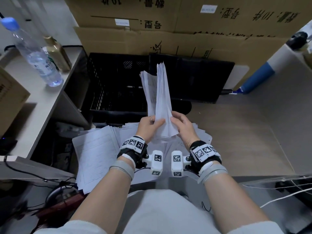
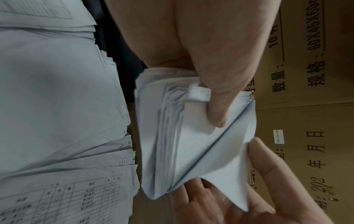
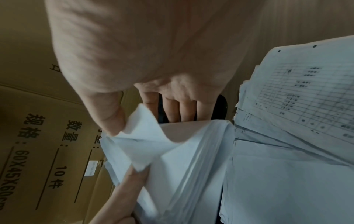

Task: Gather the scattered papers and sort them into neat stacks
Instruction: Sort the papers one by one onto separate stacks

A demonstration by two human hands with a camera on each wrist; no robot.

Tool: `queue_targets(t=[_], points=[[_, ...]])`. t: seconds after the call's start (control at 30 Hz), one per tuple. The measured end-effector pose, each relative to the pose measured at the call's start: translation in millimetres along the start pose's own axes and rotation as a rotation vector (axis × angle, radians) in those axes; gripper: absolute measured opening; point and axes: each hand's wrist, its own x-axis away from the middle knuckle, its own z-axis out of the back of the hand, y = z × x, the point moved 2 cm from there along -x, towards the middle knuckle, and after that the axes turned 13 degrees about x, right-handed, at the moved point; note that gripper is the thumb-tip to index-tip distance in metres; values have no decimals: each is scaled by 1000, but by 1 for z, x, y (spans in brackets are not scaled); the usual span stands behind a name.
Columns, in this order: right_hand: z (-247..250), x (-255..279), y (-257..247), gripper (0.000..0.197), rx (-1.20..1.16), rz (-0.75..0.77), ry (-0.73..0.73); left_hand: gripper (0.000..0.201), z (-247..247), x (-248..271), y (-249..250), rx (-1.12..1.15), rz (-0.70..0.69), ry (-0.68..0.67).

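Note:
A thick bundle of white papers (image 1: 161,98) stands upright, bent lengthwise, above the floor. My left hand (image 1: 148,128) grips its lower left side, thumb across the front sheet (image 2: 195,145). My right hand (image 1: 183,126) grips the lower right side, with the thumb pinching a curled top sheet (image 3: 141,142). Below the hands, more printed papers (image 1: 96,157) lie fanned out in a loose pile on the floor; some show tables (image 3: 306,94).
A black plastic crate (image 1: 114,85) and a dark flat monitor (image 1: 194,78) stand behind the bundle, with cardboard boxes (image 1: 185,26) beyond. A shelf at left holds a water bottle (image 1: 33,53) and a gold bottle (image 1: 57,53). Cables (image 1: 55,191) lie at lower left.

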Motion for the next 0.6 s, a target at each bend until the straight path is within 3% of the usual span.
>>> queue_targets(t=[0.17,0.33,0.4,0.5,0.6], points=[[-6,4,-2,45,171,65,17,14,3,5,6,6,-17,-16],[-13,3,-3,54,307,116,40,63,10,3,8,-20,28,-30],[-15,1,-4,49,331,108,57,56,11,3,8,-42,2,-44],[-14,-4,0,22,248,31,150,32,24,-3,5,-78,-50,21],[-3,-6,12,12,227,-75,321,40,41,-8,2,-87,-80,116]])
